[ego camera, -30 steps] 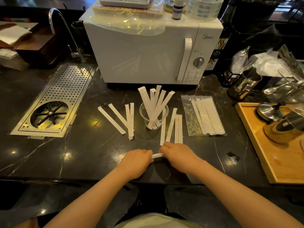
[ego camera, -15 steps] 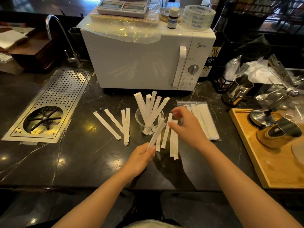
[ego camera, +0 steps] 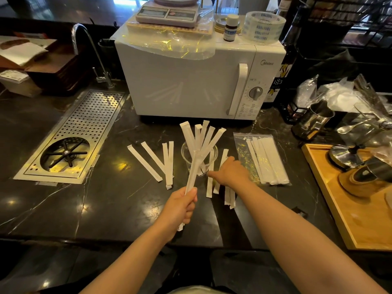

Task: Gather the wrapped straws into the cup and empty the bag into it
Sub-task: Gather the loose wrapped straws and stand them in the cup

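Observation:
A clear plastic cup [ego camera: 213,150] stands on the dark counter in front of the microwave, with several wrapped straws [ego camera: 201,136] fanned out of it. My left hand [ego camera: 180,209] is shut on one wrapped straw [ego camera: 192,177], holding it upright just in front of the cup. My right hand [ego camera: 230,174] rests palm down on the loose straws [ego camera: 230,196] right of the cup; its grip on them cannot be told. More loose straws [ego camera: 156,160] lie left of the cup. A clear bag [ego camera: 262,160] holding several straws lies flat to the right.
A white microwave [ego camera: 191,81] stands right behind the cup. A perforated metal drain tray [ego camera: 72,136] and a tap lie to the left. A wooden tray [ego camera: 347,209] with metal ware sits at the right. The counter's front edge [ego camera: 127,238] runs just below my hands.
My left hand took the straw from near the front edge and raised it upright toward the cup. My right hand let go of it and moved onto the loose straws right of the cup.

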The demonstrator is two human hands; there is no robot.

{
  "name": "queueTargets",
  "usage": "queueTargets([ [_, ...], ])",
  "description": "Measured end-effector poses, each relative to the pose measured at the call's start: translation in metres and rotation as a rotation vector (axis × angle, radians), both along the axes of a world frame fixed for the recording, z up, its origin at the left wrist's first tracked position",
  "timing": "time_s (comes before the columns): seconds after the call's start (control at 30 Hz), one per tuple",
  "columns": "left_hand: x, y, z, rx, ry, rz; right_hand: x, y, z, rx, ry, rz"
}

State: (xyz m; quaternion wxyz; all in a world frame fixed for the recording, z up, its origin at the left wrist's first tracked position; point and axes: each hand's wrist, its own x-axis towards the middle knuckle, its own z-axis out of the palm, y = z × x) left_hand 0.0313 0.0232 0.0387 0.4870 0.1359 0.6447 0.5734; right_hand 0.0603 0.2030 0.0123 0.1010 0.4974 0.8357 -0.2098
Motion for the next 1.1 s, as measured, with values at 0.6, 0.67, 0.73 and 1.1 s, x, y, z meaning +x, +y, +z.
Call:
queueTargets([
  [0.6,-0.002,0.004,-0.004,-0.035,0.018,0.029,0.009,0.008,0.006,-0.040,-0.097,0.123],
  [0.67,-0.002,0.005,-0.004,-0.035,0.021,0.032,0.012,0.009,0.004,-0.063,-0.082,0.122],
  [0.73,-0.001,0.005,-0.004,-0.048,0.035,0.038,0.016,0.011,0.004,-0.094,-0.062,0.108],
  [1.1,0.003,0.006,-0.001,-0.002,0.031,0.078,0.051,0.015,0.059,-0.221,0.126,0.203],
])
